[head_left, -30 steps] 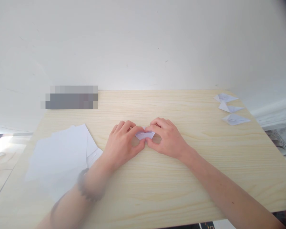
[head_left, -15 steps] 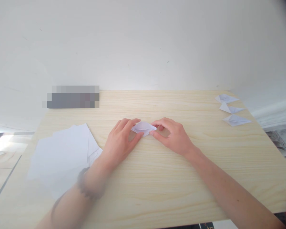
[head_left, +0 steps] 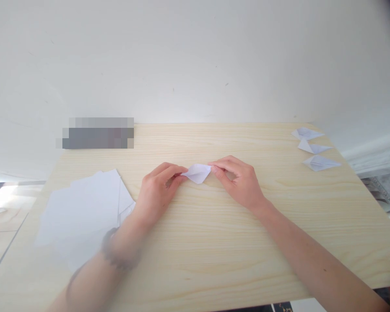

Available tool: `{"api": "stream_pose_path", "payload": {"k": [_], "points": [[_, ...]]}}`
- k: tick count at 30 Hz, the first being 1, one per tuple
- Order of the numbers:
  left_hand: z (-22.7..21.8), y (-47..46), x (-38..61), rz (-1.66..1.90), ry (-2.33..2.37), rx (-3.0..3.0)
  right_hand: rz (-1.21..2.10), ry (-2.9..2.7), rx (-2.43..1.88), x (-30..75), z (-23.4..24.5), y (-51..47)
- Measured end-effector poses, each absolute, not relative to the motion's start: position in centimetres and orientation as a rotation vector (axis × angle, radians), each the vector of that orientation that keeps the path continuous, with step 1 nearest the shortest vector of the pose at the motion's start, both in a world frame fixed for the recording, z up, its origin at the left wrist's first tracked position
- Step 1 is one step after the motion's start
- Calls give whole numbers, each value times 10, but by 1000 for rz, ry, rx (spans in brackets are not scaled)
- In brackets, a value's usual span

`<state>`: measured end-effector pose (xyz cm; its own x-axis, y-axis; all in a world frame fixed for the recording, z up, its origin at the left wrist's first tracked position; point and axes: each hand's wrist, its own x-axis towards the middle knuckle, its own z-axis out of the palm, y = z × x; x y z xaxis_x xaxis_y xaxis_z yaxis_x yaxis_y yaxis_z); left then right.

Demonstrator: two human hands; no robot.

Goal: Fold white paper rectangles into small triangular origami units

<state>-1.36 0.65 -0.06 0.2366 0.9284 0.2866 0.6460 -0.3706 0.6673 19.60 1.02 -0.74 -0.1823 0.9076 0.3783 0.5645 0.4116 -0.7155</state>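
Note:
A small folded white paper piece point(head_left: 198, 173) is stretched between my two hands above the middle of the wooden table point(head_left: 195, 242). My left hand point(head_left: 160, 184) pinches its left point between thumb and fingers. With thumb and forefinger, my right hand point(head_left: 238, 180) grips the upper right corner. The piece has pointed ends and a wider middle that faces me. A dark bead bracelet sits on my left wrist.
Loose white paper sheets point(head_left: 84, 208) lie in an uneven pile at the left, partly under my left forearm. Three folded paper pieces point(head_left: 321, 163) rest in a column at the far right. A blurred-out dark block point(head_left: 97, 136) stands at the back left, by the white wall point(head_left: 195, 60).
My left fingers have slid from around the paper's middle to its left point. My right hand now pinches the right corner, and the paper's open slit has given way to a smoother face.

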Motion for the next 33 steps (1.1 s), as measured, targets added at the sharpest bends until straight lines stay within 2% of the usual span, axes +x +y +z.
{"api": "stream_pose_path", "payload": {"k": [18, 27, 33], "points": [[-3, 8, -13, 823, 1556, 2139, 474, -1844, -1344, 194, -9, 11], [-8, 11, -15, 763, 1537, 2277, 611, -1657, -1423, 194, -11, 14], [-7, 9, -10, 535, 1552, 2513, 560, -1608, -1486, 202, -11, 16]]}}
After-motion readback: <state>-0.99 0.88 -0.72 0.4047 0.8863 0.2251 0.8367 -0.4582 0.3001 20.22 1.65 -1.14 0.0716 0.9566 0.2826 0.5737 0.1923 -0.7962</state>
